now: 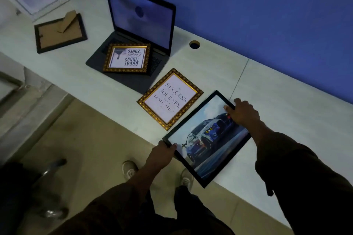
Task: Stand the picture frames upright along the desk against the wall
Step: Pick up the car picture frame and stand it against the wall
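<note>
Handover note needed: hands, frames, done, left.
Left hand and right hand grip opposite ends of the black-framed car picture, which overhangs the desk's front edge.
Gold-framed "Success" print lies flat on the pale desk; gold-framed "Great Things" print rests on the open laptop; a black frame lies face down at left.
Done: none of these stands.
Left: all four.

You have one view only, from the camera on your head, looking steeply down and forward. The pale grey worktop runs diagonally from upper left to lower right, its far edge against the blue wall. It sits close, within arm's reach; your shoes and the tan floor show below the near edge.
</note>
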### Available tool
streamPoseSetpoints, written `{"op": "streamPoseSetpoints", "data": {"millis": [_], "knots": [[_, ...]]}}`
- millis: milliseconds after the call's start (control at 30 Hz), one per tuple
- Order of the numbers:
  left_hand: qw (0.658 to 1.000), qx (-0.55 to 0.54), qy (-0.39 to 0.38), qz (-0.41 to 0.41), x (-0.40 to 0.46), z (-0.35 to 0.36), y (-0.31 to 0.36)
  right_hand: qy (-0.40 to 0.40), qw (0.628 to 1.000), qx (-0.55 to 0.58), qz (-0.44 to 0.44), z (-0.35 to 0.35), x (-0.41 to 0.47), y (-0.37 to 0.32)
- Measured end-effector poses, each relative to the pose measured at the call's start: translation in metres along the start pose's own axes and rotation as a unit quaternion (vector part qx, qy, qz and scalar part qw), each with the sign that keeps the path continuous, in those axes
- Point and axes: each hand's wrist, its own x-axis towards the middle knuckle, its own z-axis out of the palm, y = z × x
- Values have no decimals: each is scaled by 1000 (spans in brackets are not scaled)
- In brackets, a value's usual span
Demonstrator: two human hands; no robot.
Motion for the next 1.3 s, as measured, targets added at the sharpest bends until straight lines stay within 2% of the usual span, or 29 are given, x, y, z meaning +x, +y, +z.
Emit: {"op": "streamPoseSetpoints", "data": {"millis": [167, 333, 433, 600, 800, 900, 1100, 1300], "knots": [[998, -5, -56, -29, 2, 29, -3, -1, 1000, -18, -9, 10, 6, 8], [990, -102, -68, -76, -7, 42, -1, 19, 1000, 2, 11, 20, 0, 12], [970, -211, -45, -109, -4, 44, -11, 21, 999, 39, 3, 20, -3, 15], [961, -262, 0, -84, -19, 25, -12, 72, 992, 91, -43, 0, -18, -14], [952, -292, 92, -8, -14, -49, -25, 121, 975, 154, -104, -40, -40, -86], [935, -321, 146, 14, -13, -90, -32, 127, 967, 182, -123, -50, -47, -123], [897, -359, 249, 63, -11, -226, -69, 142, 948, 211, -194, -70, -81, -255], [882, -355, 286, 119, -1, -366, -97, 200, 929, 192, -244, -80, -102, -381]]}}
